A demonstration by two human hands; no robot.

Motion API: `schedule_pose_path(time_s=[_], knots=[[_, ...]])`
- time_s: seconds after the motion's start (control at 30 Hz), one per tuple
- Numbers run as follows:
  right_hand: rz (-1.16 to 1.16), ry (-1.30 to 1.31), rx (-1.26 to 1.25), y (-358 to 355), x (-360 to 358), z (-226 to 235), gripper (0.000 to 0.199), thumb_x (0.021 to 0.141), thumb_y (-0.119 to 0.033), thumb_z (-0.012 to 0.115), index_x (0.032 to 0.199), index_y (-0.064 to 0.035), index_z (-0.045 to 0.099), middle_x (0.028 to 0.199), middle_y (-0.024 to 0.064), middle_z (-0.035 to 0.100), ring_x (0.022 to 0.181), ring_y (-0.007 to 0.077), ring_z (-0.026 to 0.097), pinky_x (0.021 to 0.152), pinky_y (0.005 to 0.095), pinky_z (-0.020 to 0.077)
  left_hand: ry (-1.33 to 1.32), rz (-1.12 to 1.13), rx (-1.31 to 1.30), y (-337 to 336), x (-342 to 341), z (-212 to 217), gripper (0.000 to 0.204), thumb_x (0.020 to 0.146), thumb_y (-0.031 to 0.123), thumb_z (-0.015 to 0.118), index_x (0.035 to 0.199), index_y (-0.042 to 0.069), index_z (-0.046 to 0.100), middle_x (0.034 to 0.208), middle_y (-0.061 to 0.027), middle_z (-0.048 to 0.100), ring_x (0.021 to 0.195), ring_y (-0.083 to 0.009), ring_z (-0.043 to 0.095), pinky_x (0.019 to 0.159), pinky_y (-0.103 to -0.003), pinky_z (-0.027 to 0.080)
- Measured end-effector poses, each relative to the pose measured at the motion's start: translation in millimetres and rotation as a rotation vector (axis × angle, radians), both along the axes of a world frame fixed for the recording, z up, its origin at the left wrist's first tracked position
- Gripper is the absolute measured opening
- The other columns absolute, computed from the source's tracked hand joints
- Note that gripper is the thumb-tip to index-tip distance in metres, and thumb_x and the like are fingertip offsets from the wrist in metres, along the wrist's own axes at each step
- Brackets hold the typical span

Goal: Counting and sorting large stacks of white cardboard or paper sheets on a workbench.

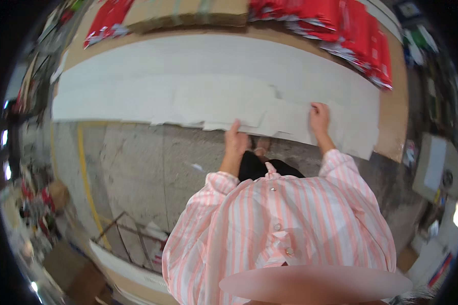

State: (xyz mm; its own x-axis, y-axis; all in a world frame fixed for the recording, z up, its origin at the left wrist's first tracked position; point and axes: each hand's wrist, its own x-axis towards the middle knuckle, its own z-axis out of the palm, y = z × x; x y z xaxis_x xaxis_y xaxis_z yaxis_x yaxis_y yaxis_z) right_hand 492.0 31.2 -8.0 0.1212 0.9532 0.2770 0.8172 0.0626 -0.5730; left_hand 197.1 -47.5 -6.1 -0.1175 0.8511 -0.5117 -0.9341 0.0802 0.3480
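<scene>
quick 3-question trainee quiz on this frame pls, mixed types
1. True or false: both bare hands, the left hand and the right hand, are at the near edge of the flat white paper sheets on the brown worktable.
2. Multiple choice: the red flat packages are piled at
A. the far right of the table
B. the grey concrete floor
C. under the left hand
3. Fill in: the person's shirt has pink and white ____.

Key: 1 true. 2 A. 3 stripes.
</scene>
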Motion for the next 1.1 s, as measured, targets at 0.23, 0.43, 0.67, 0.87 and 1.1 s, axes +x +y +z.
schedule_pose_path(time_s=[0.23, 0.43, 0.67, 0.87, 1.1], knots=[[-0.086, 0.004, -0.052, -1.3, -7.1, 16.7, 0.021, 0.069, -0.003, 0.055, 0.089, -0.0089, 0.061, 0.091, 0.0090, 0.056, 0.087, 0.0254, 0.052, 0.074, 0.0342, 0.0443, 0.354, -0.007, -0.193, 5.8, 1.6, 2.0, 0.041, 0.078, 0.001, 0.062, 0.116, 0.001, 0.047, 0.111, -0.0080, 0.055, 0.096, -0.0198, 0.055, 0.081, -0.032, 0.046], [-0.153, -0.183, 0.031, -4.2, 75.7, 34.7, 0.039, 0.073, -0.014, 0.057, 0.111, -0.0080, 0.053, 0.115, 0.0154, 0.047, 0.107, 0.0320, 0.044, 0.091, 0.0420, 0.0362, 0.671, 0.074, -0.141, 10.8, 24.8, 50.6, 0.030, 0.076, 0.004, 0.065, 0.104, -0.005, 0.055, 0.097, -0.0091, 0.060, 0.081, -0.0164, 0.058, 0.071, -0.029, 0.048], [-0.140, -0.426, -0.281, -16.2, 161.7, 6.4, 0.062, 0.085, -0.040, 0.046, 0.135, -0.0080, 0.027, 0.141, 0.0194, 0.018, 0.131, 0.0364, 0.012, 0.104, 0.0526, 0.0109, 1.307, 0.026, 0.033, 20.5, 106.4, 138.3, 0.027, 0.077, 0.005, 0.064, 0.098, -0.010, 0.055, 0.095, -0.0099, 0.061, 0.081, -0.0174, 0.058, 0.071, -0.031, 0.048], [0.073, 0.034, -0.452, -18.4, 154.6, 2.8, 0.062, 0.085, -0.040, 0.045, 0.135, -0.0079, 0.028, 0.140, 0.0165, 0.024, 0.132, 0.0339, 0.011, 0.106, 0.0512, 0.0089, 2.521, -0.381, 0.608, 17.6, 239.2, 192.6, 0.050, 0.067, 0.008, 0.054, 0.113, -0.010, 0.048, 0.116, -0.0241, 0.049, 0.103, -0.0336, 0.051, 0.085, -0.042, 0.042], [0.010, -0.128, -0.420, -58.9, 234.8, -73.9, 0.064, 0.085, -0.042, 0.043, 0.136, -0.0073, 0.026, 0.142, 0.0159, 0.021, 0.133, 0.0327, 0.010, 0.107, 0.0489, 0.0060, 2.730, -0.481, 0.770, 17.6, 302.5, 153.9, 0.046, 0.072, 0.013, 0.052, 0.113, -0.009, 0.049, 0.110, -0.0273, 0.052, 0.095, -0.0410, 0.053, 0.081, -0.046, 0.045]])
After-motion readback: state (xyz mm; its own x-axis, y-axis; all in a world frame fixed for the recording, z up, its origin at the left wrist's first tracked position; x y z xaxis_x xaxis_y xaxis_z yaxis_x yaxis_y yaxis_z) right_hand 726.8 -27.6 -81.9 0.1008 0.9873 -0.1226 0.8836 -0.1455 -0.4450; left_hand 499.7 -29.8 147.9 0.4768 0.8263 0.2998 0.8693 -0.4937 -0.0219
